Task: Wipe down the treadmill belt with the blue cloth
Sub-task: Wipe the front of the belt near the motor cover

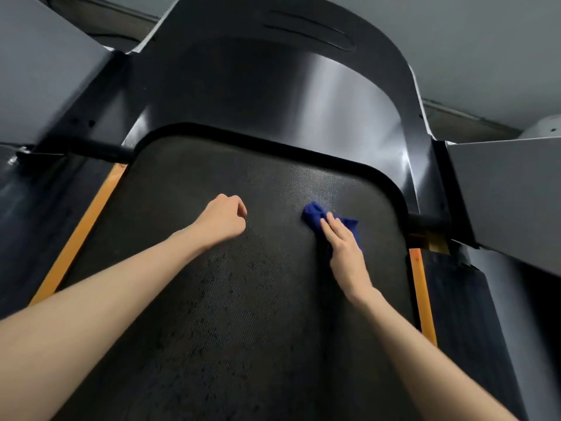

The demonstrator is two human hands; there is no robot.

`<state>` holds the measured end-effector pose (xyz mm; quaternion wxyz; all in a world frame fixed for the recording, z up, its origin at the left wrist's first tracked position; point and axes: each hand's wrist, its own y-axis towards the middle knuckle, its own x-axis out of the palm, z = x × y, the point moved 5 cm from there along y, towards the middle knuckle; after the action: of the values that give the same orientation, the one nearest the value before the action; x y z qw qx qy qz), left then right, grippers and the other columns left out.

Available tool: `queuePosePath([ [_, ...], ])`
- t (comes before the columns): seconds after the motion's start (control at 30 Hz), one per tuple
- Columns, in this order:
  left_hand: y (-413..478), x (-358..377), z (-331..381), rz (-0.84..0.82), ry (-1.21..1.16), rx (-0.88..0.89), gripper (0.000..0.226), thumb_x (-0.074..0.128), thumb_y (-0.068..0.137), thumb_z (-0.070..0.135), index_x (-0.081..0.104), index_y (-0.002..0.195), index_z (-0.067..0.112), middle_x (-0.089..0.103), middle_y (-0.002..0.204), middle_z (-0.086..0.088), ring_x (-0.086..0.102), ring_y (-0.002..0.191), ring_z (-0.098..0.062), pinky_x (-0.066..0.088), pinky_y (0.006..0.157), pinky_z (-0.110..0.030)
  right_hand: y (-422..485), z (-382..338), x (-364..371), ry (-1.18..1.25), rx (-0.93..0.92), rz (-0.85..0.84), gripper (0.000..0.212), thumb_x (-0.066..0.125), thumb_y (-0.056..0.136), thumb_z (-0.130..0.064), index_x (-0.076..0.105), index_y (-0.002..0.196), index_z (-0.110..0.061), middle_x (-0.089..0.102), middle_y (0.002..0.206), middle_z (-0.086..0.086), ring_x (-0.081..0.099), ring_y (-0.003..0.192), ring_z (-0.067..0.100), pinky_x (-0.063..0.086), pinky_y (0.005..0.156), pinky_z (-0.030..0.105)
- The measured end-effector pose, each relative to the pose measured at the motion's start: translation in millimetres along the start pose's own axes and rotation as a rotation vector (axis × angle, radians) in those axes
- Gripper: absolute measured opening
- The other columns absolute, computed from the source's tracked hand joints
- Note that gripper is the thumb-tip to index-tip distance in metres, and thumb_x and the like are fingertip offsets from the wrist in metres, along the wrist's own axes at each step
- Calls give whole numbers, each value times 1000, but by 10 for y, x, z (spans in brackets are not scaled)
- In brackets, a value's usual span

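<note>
Grey-walled room [485, 41], textured treadmill belt [230, 299]: right hand [346, 253] presses the blue cloth [314, 214], judged soft and light, under straight fingers [329, 229]; left hand [224, 220] curled, empty.

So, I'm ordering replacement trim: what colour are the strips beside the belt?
Orange: the strips flank the dark belt, seen in the head view.

wall [485, 41]: plain grey, behind motor hood [273, 95] | white rounded object [545, 129]: right of hood | light: dim, glare on hood
</note>
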<state>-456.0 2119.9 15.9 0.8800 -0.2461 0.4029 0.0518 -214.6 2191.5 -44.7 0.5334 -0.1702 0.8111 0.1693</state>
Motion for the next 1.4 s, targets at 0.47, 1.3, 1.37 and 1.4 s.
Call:
queuePosePath([
  [0.47, -152, -191, -219, 29, 12, -50, 34, 41, 86, -2, 59, 112, 9, 58, 118, -9, 47, 94, -15, 37, 77, -24, -176, -1000, 399, 187, -70, -65, 74, 44, 68, 27, 46, 135, -4, 36, 147, 11, 32, 137, 25, 14, 114, 24],
  [1.3, -239, -620, -786, 62, 90, -158, 32, 40, 87, 3, 66, 97, 19, 59, 122, -8, 50, 116, -25, 39, 86, -27, 842, -721, 323, 1, 293, 66, 51, 46, 76, 10, 44, 127, 4, 30, 147, 19, 30, 132, 34, 21, 109, 32],
  [1.37, -266, -614, -859, 62, 87, -188, 32, 40, 86, 3, 64, 90, 23, 59, 122, -7, 50, 117, -27, 42, 97, -35, 713, -1307, 596, 49, 2, -44, 65, 46, 73, 15, 39, 136, 0, 25, 151, 16, 24, 139, 30, 16, 114, 30],
  [1.4, -280, -603, -891, 57, 90, -199, 31, 41, 86, 3, 63, 89, 24, 60, 120, -7, 51, 117, -27, 41, 101, -39, 595, -1556, 694, 73, -154, -124, 70, 46, 73, 18, 37, 139, -1, 24, 152, 14, 22, 141, 28, 15, 115, 30],
])
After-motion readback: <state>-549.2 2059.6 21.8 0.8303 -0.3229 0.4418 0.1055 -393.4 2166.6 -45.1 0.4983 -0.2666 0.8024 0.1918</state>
